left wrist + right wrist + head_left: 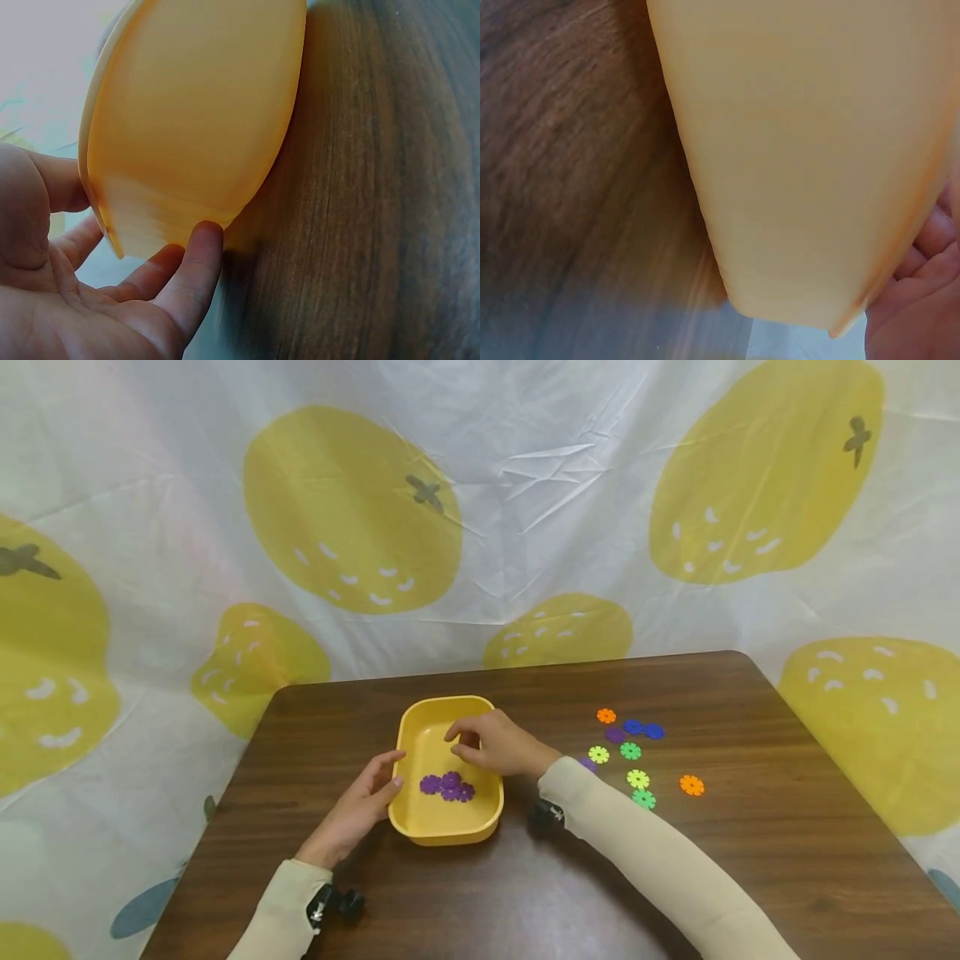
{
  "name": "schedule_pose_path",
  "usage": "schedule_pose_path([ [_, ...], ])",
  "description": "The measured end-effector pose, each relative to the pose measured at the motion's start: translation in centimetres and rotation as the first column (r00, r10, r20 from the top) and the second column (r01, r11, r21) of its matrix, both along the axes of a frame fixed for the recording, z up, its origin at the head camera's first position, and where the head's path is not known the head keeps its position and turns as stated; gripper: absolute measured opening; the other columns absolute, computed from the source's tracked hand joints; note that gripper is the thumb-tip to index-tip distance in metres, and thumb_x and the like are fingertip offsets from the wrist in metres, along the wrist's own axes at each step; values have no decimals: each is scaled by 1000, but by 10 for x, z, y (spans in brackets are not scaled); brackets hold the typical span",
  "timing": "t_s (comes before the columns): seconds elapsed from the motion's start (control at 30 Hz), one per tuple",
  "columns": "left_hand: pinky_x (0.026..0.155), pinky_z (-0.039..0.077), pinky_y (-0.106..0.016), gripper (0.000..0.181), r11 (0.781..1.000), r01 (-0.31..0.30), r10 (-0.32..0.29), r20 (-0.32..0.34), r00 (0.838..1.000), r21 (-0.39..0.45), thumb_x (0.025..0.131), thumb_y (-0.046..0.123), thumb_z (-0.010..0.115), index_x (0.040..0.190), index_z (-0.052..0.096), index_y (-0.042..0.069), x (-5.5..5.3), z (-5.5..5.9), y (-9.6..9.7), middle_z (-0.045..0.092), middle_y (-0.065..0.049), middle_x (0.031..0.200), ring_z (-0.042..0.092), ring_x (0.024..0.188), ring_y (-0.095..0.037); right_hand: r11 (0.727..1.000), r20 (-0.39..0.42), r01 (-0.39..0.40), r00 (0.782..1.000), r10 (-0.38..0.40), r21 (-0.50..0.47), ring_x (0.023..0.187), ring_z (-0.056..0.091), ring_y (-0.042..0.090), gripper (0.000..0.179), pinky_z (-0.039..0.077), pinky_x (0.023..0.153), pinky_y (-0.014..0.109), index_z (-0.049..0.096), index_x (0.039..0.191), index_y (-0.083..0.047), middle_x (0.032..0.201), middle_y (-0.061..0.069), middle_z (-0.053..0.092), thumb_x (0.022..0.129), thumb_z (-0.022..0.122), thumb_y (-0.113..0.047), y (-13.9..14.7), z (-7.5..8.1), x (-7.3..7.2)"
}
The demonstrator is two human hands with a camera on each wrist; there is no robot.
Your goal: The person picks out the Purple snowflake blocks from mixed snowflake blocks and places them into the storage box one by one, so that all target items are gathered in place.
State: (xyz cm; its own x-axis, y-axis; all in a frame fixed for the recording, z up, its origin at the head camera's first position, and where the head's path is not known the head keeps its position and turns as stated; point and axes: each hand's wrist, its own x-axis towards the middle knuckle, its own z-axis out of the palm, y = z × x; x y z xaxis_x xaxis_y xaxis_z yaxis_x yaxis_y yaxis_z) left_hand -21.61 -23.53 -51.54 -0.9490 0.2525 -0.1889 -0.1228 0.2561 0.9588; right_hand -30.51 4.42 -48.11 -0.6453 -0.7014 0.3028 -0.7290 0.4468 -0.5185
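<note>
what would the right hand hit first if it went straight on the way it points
Probably the left wall of the yellow tray, near the left hand; the right hand's height is unclear, so it might pass over.

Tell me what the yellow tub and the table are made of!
The yellow tub looks like smooth, slightly shiny plastic: thin, evenly coloured walls. The table looks like dark wood with a soft sheen; grain streaks show, but might be printed.
</note>
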Motion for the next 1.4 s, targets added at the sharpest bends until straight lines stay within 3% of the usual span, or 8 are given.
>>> schedule_pose_path([
  [0.4,109,55,-50,51,1000,5,-5,-4,1000,2,113,28,51,161,35,23,0,1,0,42,-25,158,57,137,-40,996,-31,36,999,-39,-85,72,61,6,19,54,66,21,76,113,-6,82,-4,72,99,73,-18,16,6,1],
  [0.63,108,56,-50,52,1000,3,-3,-3,1000,3,113,29,52,162,35,22,0,-1,0,43,-26,156,58,135,-39,991,11,75,997,-74,-110,71,60,6,14,54,65,24,75,113,-13,82,-7,70,100,73,-20,29,13,7],
  [0.87,109,55,-49,52,1000,2,-2,1,1000,0,113,31,53,161,35,24,1,-1,0,43,-25,157,58,136,-39,978,96,158,985,-146,-134,73,63,8,12,56,64,27,75,113,-21,87,-10,73,102,72,-24,56,11,12],
  [1.03,109,56,-49,52,1000,0,0,0,1000,-4,112,30,53,161,35,24,2,-1,1,42,-24,159,58,137,-39,969,138,202,973,-182,-144,76,66,11,15,57,67,29,76,115,-19,94,-6,77,101,73,-25,80,11,16],
  [1.23,110,55,-50,52,1000,1,-1,-4,1000,-3,113,29,52,162,35,23,1,-1,1,41,-25,160,57,138,-40,956,152,246,963,-223,-162,75,68,11,13,57,67,28,75,114,-21,92,-8,78,101,74,-25,109,12,20],
  [1.4,110,55,-50,51,1000,-6,6,-5,1000,-3,113,29,52,161,36,24,1,-1,3,42,-25,158,57,137,-39,944,117,273,960,-254,-187,73,67,9,14,57,66,27,75,114,-19,89,-6,77,101,75,-23,130,8,21],
])
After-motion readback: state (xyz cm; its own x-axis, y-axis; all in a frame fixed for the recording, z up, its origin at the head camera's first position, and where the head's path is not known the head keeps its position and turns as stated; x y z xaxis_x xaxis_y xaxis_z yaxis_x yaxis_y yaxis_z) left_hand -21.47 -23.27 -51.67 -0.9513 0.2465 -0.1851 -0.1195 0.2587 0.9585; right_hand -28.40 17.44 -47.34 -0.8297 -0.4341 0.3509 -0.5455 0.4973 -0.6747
